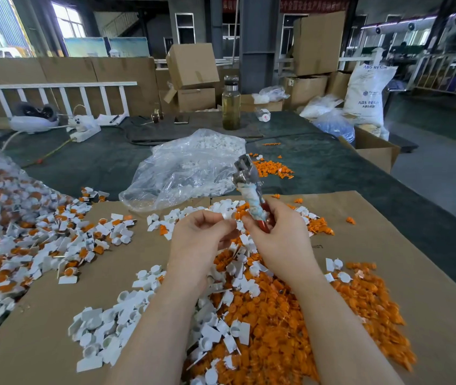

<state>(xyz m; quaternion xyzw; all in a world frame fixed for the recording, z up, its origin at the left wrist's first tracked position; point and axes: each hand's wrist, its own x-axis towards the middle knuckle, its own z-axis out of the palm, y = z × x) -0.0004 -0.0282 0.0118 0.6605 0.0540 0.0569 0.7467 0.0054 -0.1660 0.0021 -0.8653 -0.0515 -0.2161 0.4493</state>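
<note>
My right hand (282,234) grips a pair of pliers (249,184) by the handles, which are wrapped in cloth with red showing at the end; the metal jaws point up and away. My left hand (199,237) pinches a small white plastic part (228,215) at its fingertips, close to the right hand's fingers. Both hands hover above a mixed heap of orange plastic caps (290,315) and white plastic parts (104,329) spread on brown cardboard (388,232).
A pile of assembled white-and-orange pieces (21,240) lies at the left. A clear plastic bag of white parts (185,168) sits beyond the hands, loose orange bits (272,168) beside it. A glass bottle (231,104), a power strip (85,132) and cardboard boxes (193,65) stand further back.
</note>
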